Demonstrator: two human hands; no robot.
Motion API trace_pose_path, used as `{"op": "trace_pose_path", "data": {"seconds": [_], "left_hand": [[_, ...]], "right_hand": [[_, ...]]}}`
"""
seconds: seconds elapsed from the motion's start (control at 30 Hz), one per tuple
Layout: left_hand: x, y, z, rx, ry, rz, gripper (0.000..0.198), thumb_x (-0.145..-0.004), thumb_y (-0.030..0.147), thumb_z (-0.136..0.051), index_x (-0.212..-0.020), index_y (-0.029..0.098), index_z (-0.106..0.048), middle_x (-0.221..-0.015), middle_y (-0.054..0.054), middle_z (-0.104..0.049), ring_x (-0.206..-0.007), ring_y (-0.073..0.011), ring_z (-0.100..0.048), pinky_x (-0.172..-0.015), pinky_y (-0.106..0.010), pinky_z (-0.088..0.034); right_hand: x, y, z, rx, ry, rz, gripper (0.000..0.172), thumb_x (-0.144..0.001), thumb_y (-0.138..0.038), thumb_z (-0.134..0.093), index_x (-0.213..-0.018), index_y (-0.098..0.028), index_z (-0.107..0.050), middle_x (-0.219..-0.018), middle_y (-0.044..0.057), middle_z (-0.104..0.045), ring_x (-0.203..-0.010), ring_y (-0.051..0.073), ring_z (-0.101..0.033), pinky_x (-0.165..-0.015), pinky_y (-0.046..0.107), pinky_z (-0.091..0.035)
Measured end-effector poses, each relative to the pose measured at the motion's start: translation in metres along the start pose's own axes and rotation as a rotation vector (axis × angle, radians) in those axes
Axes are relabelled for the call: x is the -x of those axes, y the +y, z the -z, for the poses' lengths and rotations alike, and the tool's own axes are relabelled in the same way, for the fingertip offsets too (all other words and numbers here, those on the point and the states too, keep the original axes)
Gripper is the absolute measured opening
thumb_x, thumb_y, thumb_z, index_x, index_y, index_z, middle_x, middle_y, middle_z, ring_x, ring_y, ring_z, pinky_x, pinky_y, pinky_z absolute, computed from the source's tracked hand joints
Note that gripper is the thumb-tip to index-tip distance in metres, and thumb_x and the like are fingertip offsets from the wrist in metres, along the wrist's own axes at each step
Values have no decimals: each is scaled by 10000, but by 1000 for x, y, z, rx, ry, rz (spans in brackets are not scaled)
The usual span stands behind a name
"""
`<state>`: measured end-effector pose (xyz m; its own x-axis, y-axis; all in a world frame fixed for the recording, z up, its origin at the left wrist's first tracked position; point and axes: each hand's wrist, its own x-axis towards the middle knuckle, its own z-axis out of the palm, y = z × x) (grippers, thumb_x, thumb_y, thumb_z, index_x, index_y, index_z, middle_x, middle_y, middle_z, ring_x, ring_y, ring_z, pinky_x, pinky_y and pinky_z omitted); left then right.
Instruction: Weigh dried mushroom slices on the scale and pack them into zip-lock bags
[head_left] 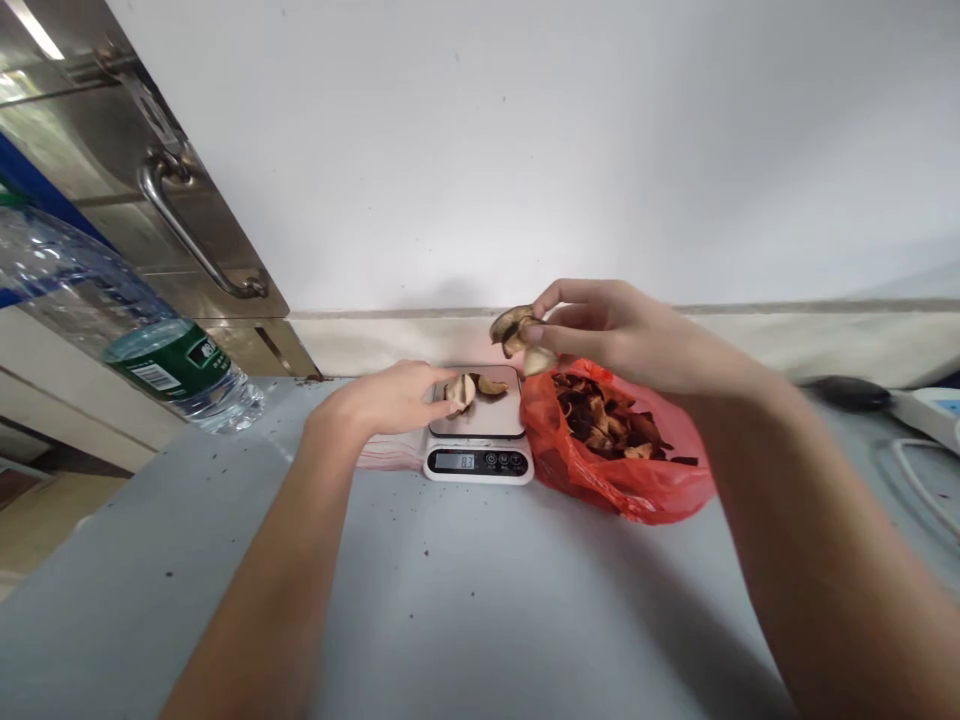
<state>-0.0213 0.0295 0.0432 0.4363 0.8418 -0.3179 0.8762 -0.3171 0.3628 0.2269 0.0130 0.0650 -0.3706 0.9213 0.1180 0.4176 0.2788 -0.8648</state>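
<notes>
A small digital kitchen scale [480,425] stands on the grey table, its display reading what looks like 83; a decimal point cannot be made out. My left hand [397,400] reaches over its plate from the left, thumb and fingers closed on a curled, pale-and-brown piece of dried peel [461,391]. Just beside that, another piece of dried peel [492,386] lies on the plate. Raised above the scale's right edge, my right hand [592,325] pinches several brown curled peel pieces [517,330]. Below it sits an open red plastic bag [581,480] full of dark dried peel [600,420].
A large water bottle [161,350] stands at the left, near a metal door handle [195,235]. White wall [450,150] rises behind the table [450,620]. A dark object and a white device with a cable [930,415] lie at the right. Dark crumbs dot the tabletop.
</notes>
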Motion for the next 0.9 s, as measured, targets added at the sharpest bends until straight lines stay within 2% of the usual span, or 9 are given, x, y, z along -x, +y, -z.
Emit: {"op": "trace_pose_path", "data": {"seconds": [0.13,0.3,0.5,0.7,0.83,0.9], "left_hand": [[3,-6,3,-40,-5,10,554,-964,516,-490,-1472,327,-604,-1444,-29,-699,-1227,-290,-667,-1040,-354,-498],[8,-8,5,-50,-23,43,562,-966,562,-487,-1461,329,-616,-1447,-49,-699,-1229,-299,-668,-1025,-365,-505],[13,-2,9,-66,-54,119,586,-973,540,-479,-1530,373,-552,-1476,-43,-679,-1262,-304,-654,-1033,-387,-497],[16,5,12,-70,-56,161,610,-994,562,-446,-1584,411,-480,-1477,-44,-670,-1247,-315,-657,-1018,-394,-499],[13,1,9,-51,-47,120,551,-994,519,-481,-1518,376,-568,-1467,-46,-676,-1244,-305,-657,-1025,-390,-494],[10,0,7,-15,-2,60,546,-999,516,-490,-1511,352,-582,-1466,-44,-679,-1264,-292,-651,-1040,-372,-487]], "right_hand": [[-12,2,-26,-80,49,-127,154,-975,-322,-678,-886,-220,-605,-840,32,-758,-769,163,-675,-711,282,-476],[-18,8,-44,71,52,-234,202,-1013,-286,-608,-836,-227,-530,-771,13,-733,-705,149,-647,-642,252,-449],[-23,21,-52,312,1,-184,112,-1017,-214,-557,-905,-213,-568,-863,41,-736,-767,170,-648,-672,265,-449],[-23,21,-48,337,49,-111,102,-989,-247,-563,-941,-205,-644,-782,15,-736,-690,160,-603,-639,270,-401],[-23,22,-48,316,50,-90,119,-943,-250,-593,-849,-204,-649,-705,-3,-710,-609,142,-571,-590,265,-378],[-24,23,-49,324,43,-80,140,-923,-253,-605,-797,-205,-639,-679,-4,-700,-597,142,-573,-584,265,-386]]}}
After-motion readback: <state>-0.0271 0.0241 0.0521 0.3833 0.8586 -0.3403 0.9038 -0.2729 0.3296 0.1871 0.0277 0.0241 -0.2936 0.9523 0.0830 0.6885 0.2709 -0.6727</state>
